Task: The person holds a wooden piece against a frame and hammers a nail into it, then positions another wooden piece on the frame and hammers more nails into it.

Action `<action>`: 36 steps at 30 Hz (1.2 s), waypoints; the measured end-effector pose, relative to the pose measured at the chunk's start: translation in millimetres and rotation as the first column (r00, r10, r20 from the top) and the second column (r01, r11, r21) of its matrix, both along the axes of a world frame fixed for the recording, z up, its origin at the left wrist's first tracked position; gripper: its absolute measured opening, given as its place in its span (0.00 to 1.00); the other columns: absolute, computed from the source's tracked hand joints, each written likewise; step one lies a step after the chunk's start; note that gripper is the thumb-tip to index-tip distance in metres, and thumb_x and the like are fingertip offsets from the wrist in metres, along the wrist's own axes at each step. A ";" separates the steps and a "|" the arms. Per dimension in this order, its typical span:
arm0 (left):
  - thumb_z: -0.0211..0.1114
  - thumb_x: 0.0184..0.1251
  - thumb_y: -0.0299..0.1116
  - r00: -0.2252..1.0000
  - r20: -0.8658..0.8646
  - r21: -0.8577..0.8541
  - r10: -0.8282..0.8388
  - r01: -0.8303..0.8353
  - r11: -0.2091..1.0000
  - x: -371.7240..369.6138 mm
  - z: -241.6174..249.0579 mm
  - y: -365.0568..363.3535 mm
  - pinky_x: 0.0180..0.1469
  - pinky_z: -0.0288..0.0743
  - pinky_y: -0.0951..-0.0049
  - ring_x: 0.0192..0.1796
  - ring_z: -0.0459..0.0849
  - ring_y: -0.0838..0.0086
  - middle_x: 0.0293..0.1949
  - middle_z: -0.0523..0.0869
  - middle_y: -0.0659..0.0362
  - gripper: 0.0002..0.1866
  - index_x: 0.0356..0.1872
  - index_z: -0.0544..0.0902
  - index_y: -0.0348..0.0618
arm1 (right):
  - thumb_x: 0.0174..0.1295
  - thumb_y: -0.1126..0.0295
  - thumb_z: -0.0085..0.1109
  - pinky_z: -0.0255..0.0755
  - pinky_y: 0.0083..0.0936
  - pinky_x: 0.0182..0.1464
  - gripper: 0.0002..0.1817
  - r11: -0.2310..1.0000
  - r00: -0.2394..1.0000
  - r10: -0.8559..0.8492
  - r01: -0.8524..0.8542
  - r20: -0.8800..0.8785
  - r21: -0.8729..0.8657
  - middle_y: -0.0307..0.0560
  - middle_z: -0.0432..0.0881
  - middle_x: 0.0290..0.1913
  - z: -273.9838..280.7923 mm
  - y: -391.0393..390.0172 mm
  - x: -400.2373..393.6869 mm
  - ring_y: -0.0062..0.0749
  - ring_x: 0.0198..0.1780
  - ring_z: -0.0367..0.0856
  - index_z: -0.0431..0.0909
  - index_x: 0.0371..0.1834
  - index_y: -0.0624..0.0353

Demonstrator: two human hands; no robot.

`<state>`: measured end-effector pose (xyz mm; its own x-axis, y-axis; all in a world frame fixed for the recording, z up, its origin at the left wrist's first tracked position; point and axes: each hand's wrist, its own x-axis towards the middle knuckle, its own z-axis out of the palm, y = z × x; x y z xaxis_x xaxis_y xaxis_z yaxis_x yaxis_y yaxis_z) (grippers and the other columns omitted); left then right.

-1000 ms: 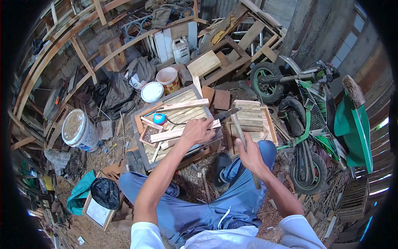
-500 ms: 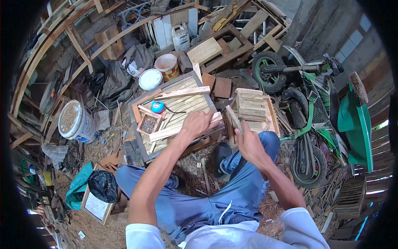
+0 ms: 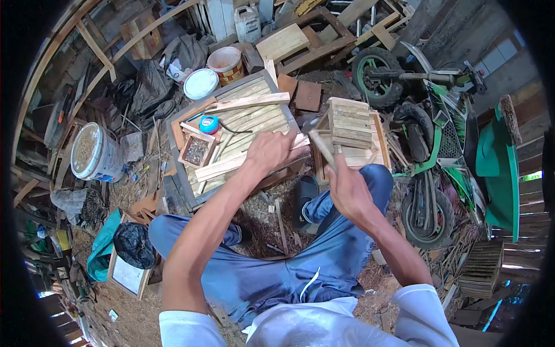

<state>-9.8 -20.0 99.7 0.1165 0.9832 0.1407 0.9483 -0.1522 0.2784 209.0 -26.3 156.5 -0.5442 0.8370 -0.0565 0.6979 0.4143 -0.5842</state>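
My right hand [image 3: 351,189] is closed around the wooden handle of a hammer [image 3: 322,148], whose head points toward the low wooden worktop [image 3: 263,118]. Bent fingers of my left hand [image 3: 269,151] grip a pale wooden strip [image 3: 222,168] near its right end, at the worktop's edge. Whether a nail is between those fingertips is too small to tell. Left of that hand lie a blue tape measure [image 3: 209,124] and a small wooden box [image 3: 197,149] of small metal bits. Another wooden strip [image 3: 248,102] crosses the back of the worktop.
Right of the worktop stands a stack of slatted wooden pieces [image 3: 350,124]. A green motorbike [image 3: 430,144] and a green wheelbarrow [image 3: 498,168] are farther right. Buckets [image 3: 95,151] stand at the left, and scrap wood [image 3: 283,43] is piled behind.
The hammer has tilted, and its head now shows near the left hand's fingertips. My left hand stays at the strip's end. The whole view has shifted slightly.
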 end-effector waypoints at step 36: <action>0.56 0.70 0.58 1.000 -0.013 -0.031 0.018 -0.018 0.999 9.3 0.9 -9.2 0.31 0.78 0.53 0.26 0.85 0.48 0.19 0.83 0.44 0.27 0.34 0.77 0.37 | 0.71 0.70 0.49 0.66 0.60 0.31 0.08 0.997 0.979 -0.076 0.072 -0.188 -0.025 0.71 0.76 0.24 8.8 -12.8 4.2 0.73 0.31 0.76 0.61 0.46 0.60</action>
